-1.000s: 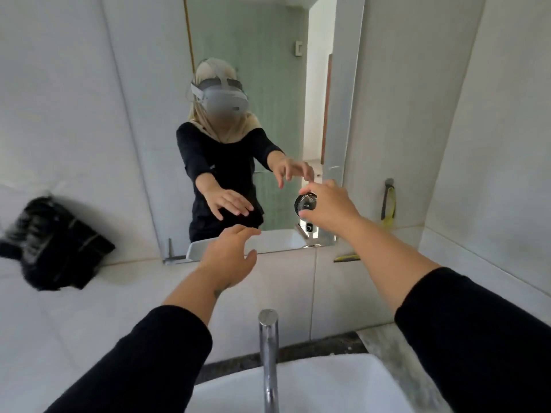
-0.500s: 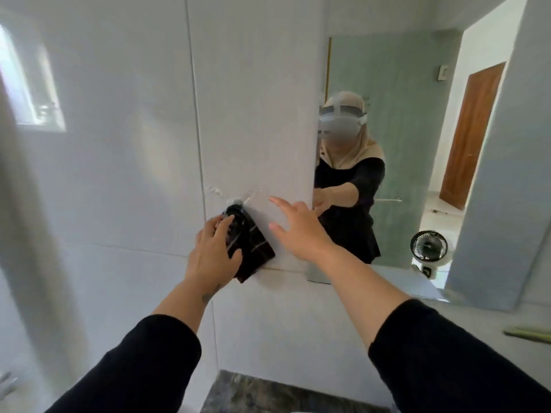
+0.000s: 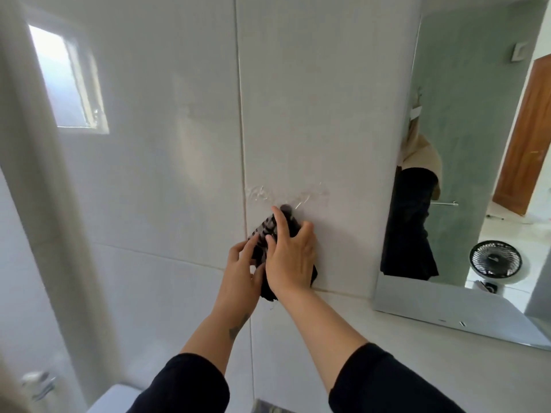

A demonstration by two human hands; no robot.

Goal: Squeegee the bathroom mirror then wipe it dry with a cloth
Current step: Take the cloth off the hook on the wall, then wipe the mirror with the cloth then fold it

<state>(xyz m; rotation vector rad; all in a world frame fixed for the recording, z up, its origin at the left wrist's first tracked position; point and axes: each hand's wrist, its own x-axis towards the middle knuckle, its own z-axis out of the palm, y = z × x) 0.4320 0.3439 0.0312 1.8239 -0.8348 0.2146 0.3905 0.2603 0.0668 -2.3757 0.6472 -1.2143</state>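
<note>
A black patterned cloth [image 3: 266, 231] hangs against the white tiled wall, under a clear hook [image 3: 286, 195] stuck to the tile. My left hand [image 3: 243, 274] touches the cloth's lower left side with curled fingers. My right hand [image 3: 290, 256] lies flat over the cloth, fingers spread across its front. The bathroom mirror [image 3: 465, 162] is at the right edge of the head view, reflecting a person in black, a fan and a wooden door. No squeegee is in view.
A small window [image 3: 67, 81] sits high at the left. A white toilet tank lid [image 3: 110, 399] and a blurred chrome fitting [image 3: 37, 383] are at the lower left. White tiled wall [image 3: 179, 144] fills the middle.
The view has swung left from the mirror and faucet to the wall. Both hands have reached the hanging cloth; the right hand now covers it.
</note>
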